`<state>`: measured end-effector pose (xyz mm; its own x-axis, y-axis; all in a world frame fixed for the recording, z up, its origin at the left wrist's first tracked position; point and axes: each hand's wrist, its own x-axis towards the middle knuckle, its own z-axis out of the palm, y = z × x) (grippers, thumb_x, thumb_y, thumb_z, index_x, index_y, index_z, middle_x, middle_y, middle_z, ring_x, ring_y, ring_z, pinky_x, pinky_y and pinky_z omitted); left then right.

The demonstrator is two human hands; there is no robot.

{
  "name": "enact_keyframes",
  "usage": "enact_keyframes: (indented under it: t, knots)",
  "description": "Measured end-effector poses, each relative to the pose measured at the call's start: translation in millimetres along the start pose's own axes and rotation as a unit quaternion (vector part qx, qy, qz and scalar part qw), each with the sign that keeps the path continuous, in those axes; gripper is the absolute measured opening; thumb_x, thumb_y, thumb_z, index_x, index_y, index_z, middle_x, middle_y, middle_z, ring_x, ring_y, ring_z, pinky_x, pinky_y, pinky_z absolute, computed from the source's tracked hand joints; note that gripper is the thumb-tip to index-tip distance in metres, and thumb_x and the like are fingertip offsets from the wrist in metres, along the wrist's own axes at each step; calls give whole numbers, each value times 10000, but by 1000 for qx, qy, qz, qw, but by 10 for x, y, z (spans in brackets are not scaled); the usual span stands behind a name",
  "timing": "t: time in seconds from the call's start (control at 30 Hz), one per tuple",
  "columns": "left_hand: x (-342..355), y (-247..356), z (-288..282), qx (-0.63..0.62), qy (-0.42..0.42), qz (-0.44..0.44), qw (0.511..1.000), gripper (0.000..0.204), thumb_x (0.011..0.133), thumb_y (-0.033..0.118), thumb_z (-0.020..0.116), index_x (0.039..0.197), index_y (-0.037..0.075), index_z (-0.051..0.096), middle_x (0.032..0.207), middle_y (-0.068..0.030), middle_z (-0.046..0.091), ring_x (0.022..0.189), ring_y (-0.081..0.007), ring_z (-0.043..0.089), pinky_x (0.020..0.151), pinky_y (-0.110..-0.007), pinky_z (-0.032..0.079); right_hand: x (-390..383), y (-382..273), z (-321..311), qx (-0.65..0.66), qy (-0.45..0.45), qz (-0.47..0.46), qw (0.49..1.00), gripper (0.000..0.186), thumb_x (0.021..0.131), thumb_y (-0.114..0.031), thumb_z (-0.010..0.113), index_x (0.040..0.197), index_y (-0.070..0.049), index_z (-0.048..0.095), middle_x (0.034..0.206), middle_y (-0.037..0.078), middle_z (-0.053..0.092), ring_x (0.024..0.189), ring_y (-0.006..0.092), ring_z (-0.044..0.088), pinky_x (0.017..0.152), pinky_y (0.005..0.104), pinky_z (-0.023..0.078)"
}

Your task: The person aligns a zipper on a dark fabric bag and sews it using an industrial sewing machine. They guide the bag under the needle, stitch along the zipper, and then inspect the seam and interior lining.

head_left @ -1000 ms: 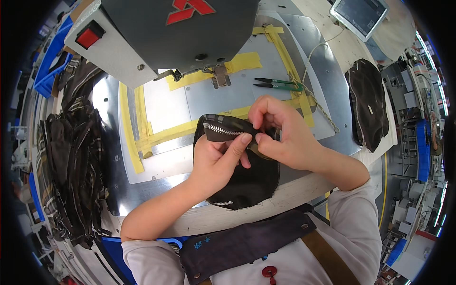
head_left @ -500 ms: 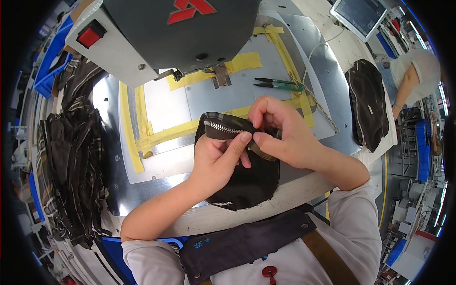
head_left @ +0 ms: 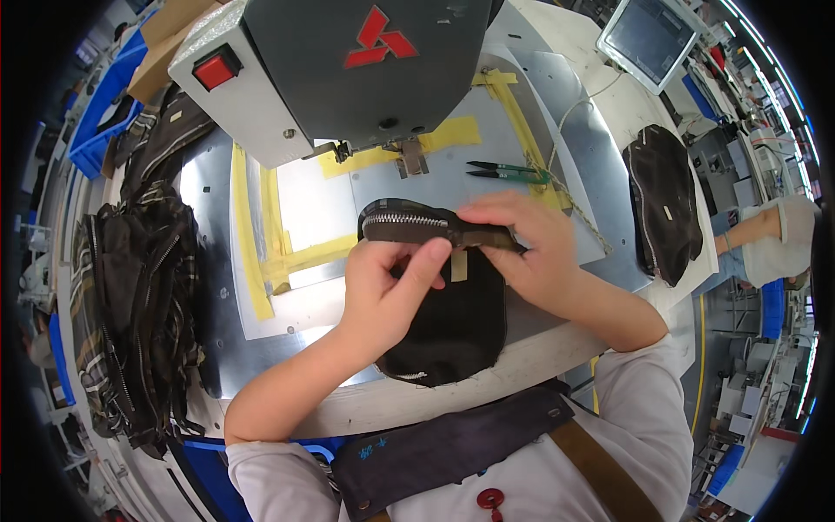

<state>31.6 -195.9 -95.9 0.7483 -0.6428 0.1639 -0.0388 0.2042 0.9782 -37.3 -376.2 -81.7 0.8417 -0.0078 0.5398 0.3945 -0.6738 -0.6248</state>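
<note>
Between my hands is a dark fabric pouch [head_left: 448, 326] with a silver metal zipper [head_left: 404, 220] along its upper edge. My left hand [head_left: 383, 283] pinches the zippered edge, its thumb pressed on the fabric near the zipper's end. My right hand [head_left: 531, 239] grips the same edge farther right, fingers over the top and thumb below. A small beige tab [head_left: 459, 265] shows on the pouch just under the hands. The pouch's lower part hangs over the table's near edge. What lies beneath the fingertips is hidden.
A dark sewing machine head [head_left: 370, 74] with a red switch stands ahead over a taped metal plate [head_left: 378, 184]. Green-handled thread snips [head_left: 509, 171] lie on it. Dark zippered pieces [head_left: 143, 313] are heaped at left; one pouch [head_left: 665, 204] lies right. Another person [head_left: 770, 235] is beyond.
My right hand has gone from a raised fingertip pinch to a flatter grip along the edge. The zippered edge is straighter, and the beige tab is now visible. The view has shifted slightly.
</note>
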Motion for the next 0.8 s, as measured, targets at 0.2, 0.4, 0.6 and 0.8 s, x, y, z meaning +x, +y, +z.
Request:
enact_keyframes:
  t: [0.2,0.4,0.6,0.8]
  knots:
    - [155,203,-40,323,56,430,841,334,704,69,768,1012,61,637,867,-57,656,721,-222,624,611,-304,471,52,-127,-130,148,-10,222,964,218,894,-210,646,962,-4,658,794,13,653,733,53,562,650,225,452]
    - [178,252,-93,234,-47,65,969,127,863,68,605,939,-34,607,840,-129,579,768,-256,580,704,-288,449,64,-215,-166,205,-76,305,927,257,909,-256,627,863,-3,633,685,-38,566,642,14,479,567,198,391]
    - [193,229,-105,145,-72,20,987,132,888,87,598,941,-34,604,803,-80,557,743,-170,542,697,-260,425,54,-194,-140,269,-68,325,904,254,912,-256,623,844,-10,624,666,-59,535,629,5,447,541,200,361]
    - [230,217,-145,89,-106,-27,990,135,899,107,611,920,-27,617,795,-29,545,736,-99,502,684,-234,406,68,-181,-157,259,-84,311,910,242,906,-244,630,853,-8,623,673,-61,530,630,9,449,546,199,365]
